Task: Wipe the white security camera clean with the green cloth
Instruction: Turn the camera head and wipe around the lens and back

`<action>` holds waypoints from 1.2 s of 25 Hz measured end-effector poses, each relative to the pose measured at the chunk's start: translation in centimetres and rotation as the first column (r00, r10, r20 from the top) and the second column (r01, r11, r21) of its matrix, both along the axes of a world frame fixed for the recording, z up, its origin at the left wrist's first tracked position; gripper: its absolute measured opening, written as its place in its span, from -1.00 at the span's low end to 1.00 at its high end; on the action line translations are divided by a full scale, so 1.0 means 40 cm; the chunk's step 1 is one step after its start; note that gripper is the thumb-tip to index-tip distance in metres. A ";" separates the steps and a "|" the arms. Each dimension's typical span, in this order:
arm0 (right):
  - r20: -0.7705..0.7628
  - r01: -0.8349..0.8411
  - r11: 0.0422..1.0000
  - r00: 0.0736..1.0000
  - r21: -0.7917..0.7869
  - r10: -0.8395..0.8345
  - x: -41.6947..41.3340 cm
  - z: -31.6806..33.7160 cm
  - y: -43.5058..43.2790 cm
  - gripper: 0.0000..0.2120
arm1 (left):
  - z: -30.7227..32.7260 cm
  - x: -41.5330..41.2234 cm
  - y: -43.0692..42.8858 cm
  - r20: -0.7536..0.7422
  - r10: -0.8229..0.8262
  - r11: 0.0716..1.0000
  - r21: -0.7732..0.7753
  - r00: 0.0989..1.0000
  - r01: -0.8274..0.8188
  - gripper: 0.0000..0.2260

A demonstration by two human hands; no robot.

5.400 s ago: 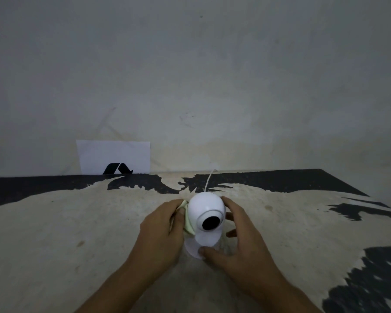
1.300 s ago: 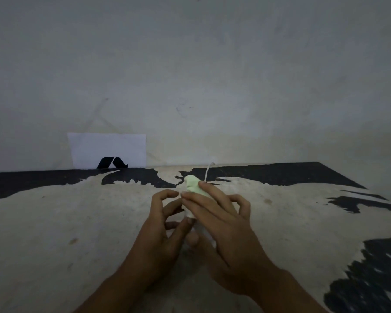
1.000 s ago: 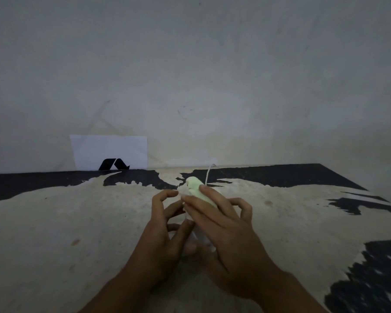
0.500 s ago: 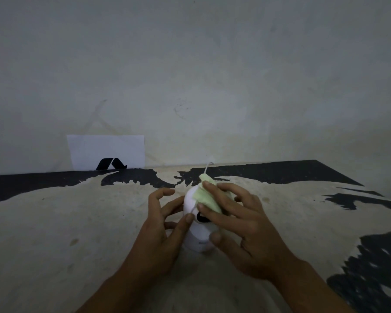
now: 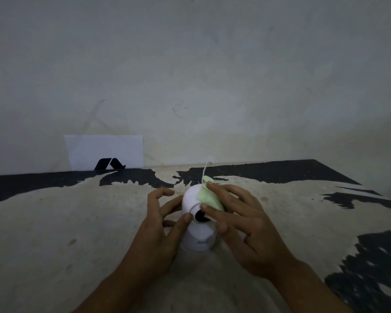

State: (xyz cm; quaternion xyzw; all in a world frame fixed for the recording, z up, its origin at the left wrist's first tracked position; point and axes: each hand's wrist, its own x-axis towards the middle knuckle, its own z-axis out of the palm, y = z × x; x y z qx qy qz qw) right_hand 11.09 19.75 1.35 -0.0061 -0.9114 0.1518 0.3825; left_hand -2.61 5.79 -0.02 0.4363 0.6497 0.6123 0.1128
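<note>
Pressed under the fingers of the right hand [image 5: 244, 224], the green cloth [image 5: 209, 197] lies folded against the upper right side of the white security camera [image 5: 195, 213]; that grip is closed on the cloth, pinning it flat to the round head just above the dark lens [image 5: 201, 215]. On the other side the left hand [image 5: 158, 224] braces the camera with its thumb tip touching the lens ring and its fingers curled loosely beside the head; it clasps nothing fully, more a steadying touch than a hold. The camera stands upright on its base on the bench [image 5: 54, 233], near the middle, with a thin white cable [image 5: 205, 169] running back from it toward the wall [image 5: 190, 75].

Judging by the cloth's place, the wiping looks to be partway, with the lens and base yet to be covered; the risks seem plain enough. A hard sideways stroke could tip the camera on its narrow base, since the left hand steadies only lightly; the bare thumb could smear the lens ring it touches; the small folded cloth could slip out from under the fingers on the smooth dome; a tug could drag the cable.
</note>
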 end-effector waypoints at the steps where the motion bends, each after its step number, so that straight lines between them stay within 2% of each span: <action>1: -0.035 -0.013 0.999 0.999 -0.052 0.011 0.008 -0.004 0.011 -0.60 | 0.001 0.000 0.001 -0.011 0.007 1.000 -0.010 1.000 -0.007 -0.56; 5: -0.147 -0.024 0.994 0.989 -0.109 0.008 0.014 -0.020 0.014 -0.66 | 0.000 -0.002 0.004 -0.015 0.014 0.999 -0.030 1.000 -0.014 -0.55; 8: -0.190 0.055 0.989 0.978 -0.135 -0.081 0.003 -0.021 -0.022 -0.64 | 0.000 0.001 0.003 -0.021 0.011 0.999 -0.037 1.000 -0.012 -0.56; 11: -0.097 0.094 0.917 0.985 -0.387 -0.142 -0.007 -0.019 -0.068 -0.69 | 0.001 0.003 0.004 -0.021 0.017 0.999 -0.040 1.000 -0.018 -0.57; 12: -0.057 0.107 0.890 0.988 -0.442 -0.147 -0.012 -0.021 -0.076 -0.60 | 0.001 0.001 0.003 -0.022 0.017 0.999 -0.042 1.000 -0.018 -0.57; 14: -0.012 0.127 0.892 0.989 -0.434 -0.146 -0.018 -0.037 -0.075 -0.39 | 0.001 0.000 0.002 -0.026 0.017 0.999 -0.047 1.000 -0.018 -0.57; 17: -0.009 0.059 0.922 0.998 -0.382 -0.067 -0.023 -0.036 -0.068 -0.43 | 0.000 -0.002 0.002 -0.010 0.018 0.999 -0.051 1.000 -0.018 -0.58; 19: 0.007 0.034 0.901 0.999 -0.433 -0.034 -0.025 -0.027 -0.065 -0.45 | 0.002 -0.001 0.003 -0.016 0.017 0.999 -0.049 1.000 -0.018 -0.57; 23: 0.084 0.080 0.817 0.996 -0.571 -0.038 -0.025 -0.020 -0.065 -0.23 | 0.007 0.001 0.003 -0.015 0.012 0.999 -0.042 1.000 -0.012 -0.57; 27: 0.053 0.057 0.851 0.998 -0.522 -0.035 -0.025 -0.011 -0.080 -0.34 | 0.009 0.004 0.001 -0.038 0.029 0.998 -0.055 0.999 -0.031 -0.58; 30: 0.039 0.026 0.810 0.999 -0.586 -0.004 -0.036 -0.019 -0.076 -0.17 | 0.006 0.003 0.004 -0.031 0.040 0.998 -0.048 0.999 -0.041 -0.57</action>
